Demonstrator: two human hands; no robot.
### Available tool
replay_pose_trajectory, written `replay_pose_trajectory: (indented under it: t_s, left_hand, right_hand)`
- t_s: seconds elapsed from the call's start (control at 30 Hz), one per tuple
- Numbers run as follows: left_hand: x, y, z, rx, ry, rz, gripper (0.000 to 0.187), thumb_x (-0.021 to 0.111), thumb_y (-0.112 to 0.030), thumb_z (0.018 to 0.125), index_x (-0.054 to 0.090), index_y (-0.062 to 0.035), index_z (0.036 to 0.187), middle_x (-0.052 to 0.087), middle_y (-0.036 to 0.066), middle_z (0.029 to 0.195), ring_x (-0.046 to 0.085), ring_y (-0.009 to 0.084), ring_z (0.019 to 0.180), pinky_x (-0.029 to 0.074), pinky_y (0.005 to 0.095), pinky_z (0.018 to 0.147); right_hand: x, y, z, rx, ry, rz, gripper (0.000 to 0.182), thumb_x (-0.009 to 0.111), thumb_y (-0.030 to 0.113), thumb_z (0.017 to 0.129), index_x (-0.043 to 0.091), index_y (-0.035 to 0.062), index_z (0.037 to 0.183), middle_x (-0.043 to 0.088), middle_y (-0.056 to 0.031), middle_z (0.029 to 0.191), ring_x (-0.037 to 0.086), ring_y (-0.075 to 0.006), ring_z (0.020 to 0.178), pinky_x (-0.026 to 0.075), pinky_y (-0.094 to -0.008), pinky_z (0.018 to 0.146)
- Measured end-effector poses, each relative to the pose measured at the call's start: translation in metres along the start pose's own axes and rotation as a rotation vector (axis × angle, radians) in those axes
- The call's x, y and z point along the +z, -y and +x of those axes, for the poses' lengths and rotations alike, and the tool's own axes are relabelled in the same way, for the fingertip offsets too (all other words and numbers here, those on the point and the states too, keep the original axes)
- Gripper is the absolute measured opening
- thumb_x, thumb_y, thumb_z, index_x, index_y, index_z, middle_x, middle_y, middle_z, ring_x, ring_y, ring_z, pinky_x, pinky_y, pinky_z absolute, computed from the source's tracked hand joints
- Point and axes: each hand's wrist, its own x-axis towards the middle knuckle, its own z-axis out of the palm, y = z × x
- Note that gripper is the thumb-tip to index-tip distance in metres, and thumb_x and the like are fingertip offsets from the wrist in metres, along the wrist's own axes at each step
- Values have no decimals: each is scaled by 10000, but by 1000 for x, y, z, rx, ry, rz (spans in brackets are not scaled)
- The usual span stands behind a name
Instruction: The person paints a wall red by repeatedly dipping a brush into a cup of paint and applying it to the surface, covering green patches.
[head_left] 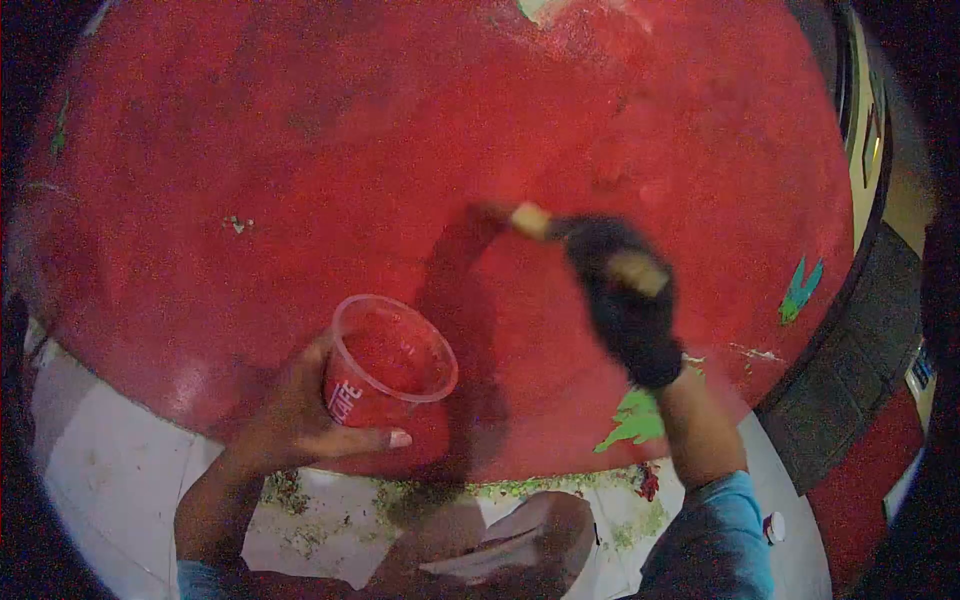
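My left hand (310, 405), bare, is wrapped round a clear plastic cup (395, 348) with white lettering, tilted so that red paint shows inside. My right hand (625, 290) wears a dark glove and is closed on a paintbrush (530, 220), blurred by motion. The brush points left, its dark bristle end at or just over a large red surface (330, 170). The glove lies up and to the right of the cup. A shadow of the hand and brush falls between them.
Green patches (635, 418) and a blue-green mark (800, 292) show on the red surface. Pale tiles (120, 470) with green bits border its lower edge. Dark paving (830, 380) curves along the right. A small white lid-like object (774, 528) lies at lower right.
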Motion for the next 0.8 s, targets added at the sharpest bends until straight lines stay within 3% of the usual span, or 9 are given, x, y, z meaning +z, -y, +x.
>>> replay_pose_trajectory:
  t_s: [0.07,0.17,0.23,0.43,0.5,0.63,0.7,0.73,0.8]
  left_hand:
    - [2,-2,-2,26,-4,53,926,847,-256,498,348,17,1229,484,132,1164,462,222,1097,366,354,950]
    - [6,0,-1,-63,-21,-189,944,850,-269,499,337,21,1236,470,132,1175,453,228,1104,359,367,954]
    - [2,9,2,35,7,55,937,846,-264,511,328,17,1240,469,130,1168,447,226,1109,360,373,954]
    - [5,9,2,-67,-39,-78,921,846,-264,518,327,6,1229,480,127,1152,471,226,1083,388,361,932]
    - [2,19,8,-49,-11,-68,922,847,-268,518,325,9,1226,480,128,1152,476,225,1080,394,360,927]
    - [1,21,4,-92,-73,52,930,847,-269,520,315,18,1227,480,130,1156,479,221,1080,406,356,920]
    - [5,22,6,-99,-76,57,940,848,-272,517,309,19,1230,477,129,1160,476,222,1083,400,354,926]
    - [6,22,8,-105,-84,64,950,850,-274,514,303,20,1233,475,129,1164,473,223,1086,394,352,932]
    - [11,25,9,-87,-82,56,952,849,-270,516,299,20,1237,467,131,1176,463,224,1099,383,354,943]
  right_hand:
    - [-33,-20,34,157,-130,-321,96,550,43,806,611,46,880,621,-87,889,592,-205,820,459,-279,742]
    - [-50,-45,53,32,-418,-141,111,551,0,798,614,33,885,622,-82,866,591,-182,799,462,-277,726]
    - [-46,-49,52,-174,-558,-288,104,564,19,800,612,31,892,627,-76,869,594,-174,795,464,-278,719]
    - [23,-1,-32,1,13,165,188,499,89,786,606,47,934,621,-116,907,597,-284,840,467,-347,755]
    - [33,18,-52,-9,113,191,61,551,3,781,577,2,836,626,-138,918,606,-223,804,472,-337,722]
    - [34,13,-69,-89,-14,311,151,545,-8,753,594,42,887,608,-139,948,599,-275,855,477,-345,762]
    - [17,28,-49,325,-11,311,67,567,-7,780,578,44,821,613,-117,928,600,-217,855,481,-325,755]
    - [25,31,-45,397,-241,695,26,557,61,828,553,41,812,611,-92,903,588,-155,839,482,-287,733]
    - [21,38,-24,447,-330,723,71,535,84,837,517,33,884,611,-119,865,582,-174,758,477,-292,682]
